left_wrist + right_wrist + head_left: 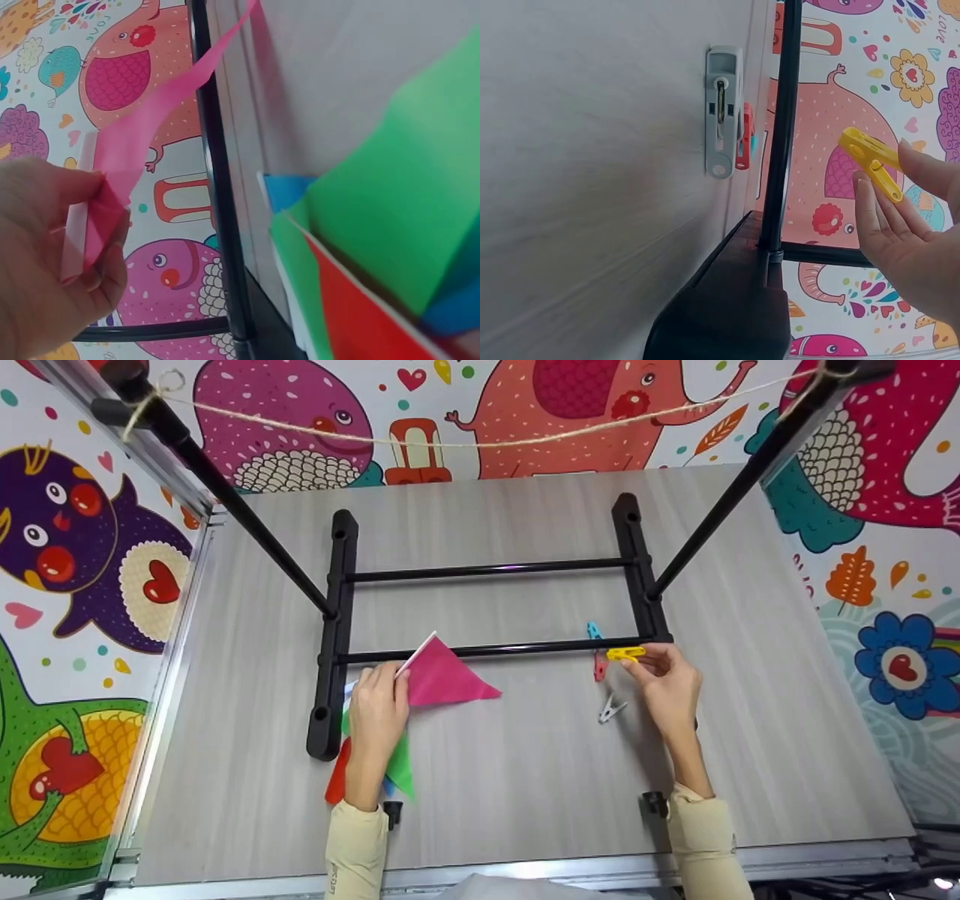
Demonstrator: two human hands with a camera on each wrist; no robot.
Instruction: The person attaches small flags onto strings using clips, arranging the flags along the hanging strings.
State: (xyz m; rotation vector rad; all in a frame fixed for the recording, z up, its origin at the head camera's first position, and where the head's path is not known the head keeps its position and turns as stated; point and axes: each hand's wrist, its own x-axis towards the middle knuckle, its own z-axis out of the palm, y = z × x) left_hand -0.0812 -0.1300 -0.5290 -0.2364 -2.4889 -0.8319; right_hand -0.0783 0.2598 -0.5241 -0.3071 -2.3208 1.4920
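In the head view, left of centre, your left hand pinches the white edge of the pink pennant between thumb and fingers; the green pennant and red pennant lie near your wrist. Right of centre, your right hand pinches the yellow clothespin. The blue clothespin, red clothespin and grey clothespin are nearby. Twine sags across the frame's top.
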